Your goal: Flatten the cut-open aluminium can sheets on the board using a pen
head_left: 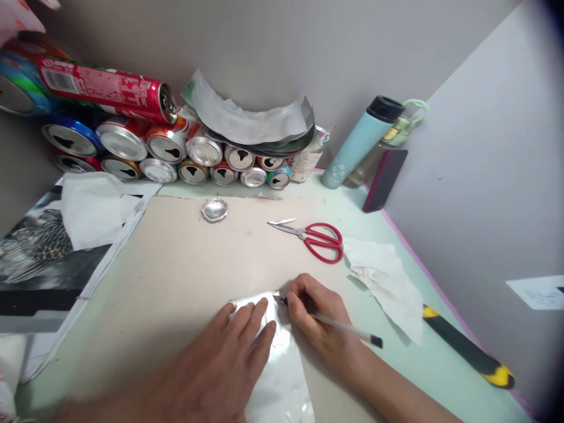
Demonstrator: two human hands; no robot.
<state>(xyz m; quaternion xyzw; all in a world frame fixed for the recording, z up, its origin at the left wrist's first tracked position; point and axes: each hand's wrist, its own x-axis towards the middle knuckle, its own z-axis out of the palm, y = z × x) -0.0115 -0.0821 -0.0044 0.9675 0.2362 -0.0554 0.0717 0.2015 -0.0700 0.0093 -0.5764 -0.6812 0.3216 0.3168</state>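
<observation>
My left hand [229,346] lies with its fingers apart, pressing on a silvery metal sheet [282,376] at the front of the board. In my right hand [324,323] is a pen [348,330] with a clear barrel and a black end. The pen's tip touches or nearly touches the sheet's far edge, just right of my left fingers. Beyond my hands lie red-handled scissors [319,239], with a thin silvery sliver [284,221] by the blades. A can bottom [214,210] cut from a can sits farther left.
Several drink cans [167,144] are stacked along the wall, with curved metal sheets [251,117] on top. At the right are a blue bottle [361,144], a phone [385,180], crumpled tissue [383,276] and a black-yellow handle [467,346]. Printed papers [39,252] lie left.
</observation>
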